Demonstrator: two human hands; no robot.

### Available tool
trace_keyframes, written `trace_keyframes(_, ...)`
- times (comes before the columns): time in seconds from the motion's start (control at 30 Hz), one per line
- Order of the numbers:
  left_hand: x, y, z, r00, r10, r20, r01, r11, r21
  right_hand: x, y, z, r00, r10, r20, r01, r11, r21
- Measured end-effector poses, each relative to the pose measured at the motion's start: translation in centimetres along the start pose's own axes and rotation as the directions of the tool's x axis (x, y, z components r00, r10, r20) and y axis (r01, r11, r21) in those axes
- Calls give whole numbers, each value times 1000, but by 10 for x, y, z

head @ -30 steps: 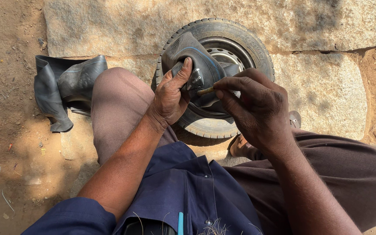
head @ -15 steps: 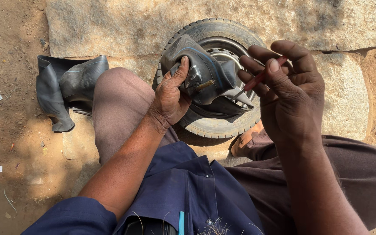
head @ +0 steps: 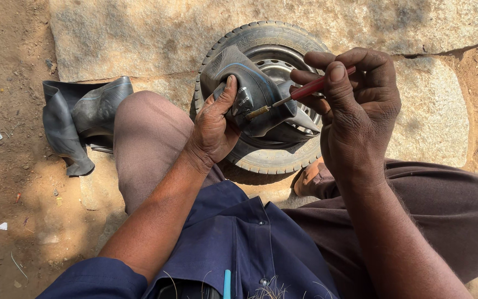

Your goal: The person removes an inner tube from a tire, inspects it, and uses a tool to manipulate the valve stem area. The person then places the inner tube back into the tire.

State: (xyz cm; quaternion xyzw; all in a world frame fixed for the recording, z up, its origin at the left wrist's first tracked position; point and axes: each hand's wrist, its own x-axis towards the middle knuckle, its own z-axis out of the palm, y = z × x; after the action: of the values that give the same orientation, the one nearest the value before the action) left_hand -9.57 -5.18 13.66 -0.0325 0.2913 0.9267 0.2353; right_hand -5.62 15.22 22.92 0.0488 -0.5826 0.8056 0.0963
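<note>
The small black-tyred wheel with a steel rim [head: 261, 158] is half hidden behind the folded black rubber inner tube [head: 250, 83] and the right hand [head: 360, 111]. The red-handled thin tool [head: 311, 88] disappears into that hand's grip, so its end is unseen. Its metal tip meets the tube's valve, too small to make out.

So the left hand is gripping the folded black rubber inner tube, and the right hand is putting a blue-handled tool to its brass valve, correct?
Not quite: the handle is red, not blue. In the head view the left hand grips the folded black rubber inner tube, and the right hand puts a thin red-handled tool to its brass valve.
</note>
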Motion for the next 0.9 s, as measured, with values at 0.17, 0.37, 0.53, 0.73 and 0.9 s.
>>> trace_keyframes(0.17, 0, -1, 0, 1000, -1, 4, 1, 1000, 15, 0, 2, 0, 1000, 5, 9, -5, 1000, 6)
trace_keyframes(0.37, -1, -2, 0, 1000, -11, 3, 11, 1000, 5, -3, -1, 4, 999, 32, 28, -29, 995, -100)
trace_keyframes(0.53, 0, -5, -2, 1000, -9, -20, 9, 1000, -11, 0, -6, 9, 995, -42, 87, 89, 742, -665)
trace_keyframes(0.73, 3, -8, -8, 998, 19, -62, -19, 1000, 11, 14, -21, 9, 975, 153, 161, -61, 882, -468)
trace_keyframes(0.9, 3, -14, -6, 997, -23, -75, 21, 999, -35, 16, -23, 15, 978, 204, -30, -188, 821, -539)
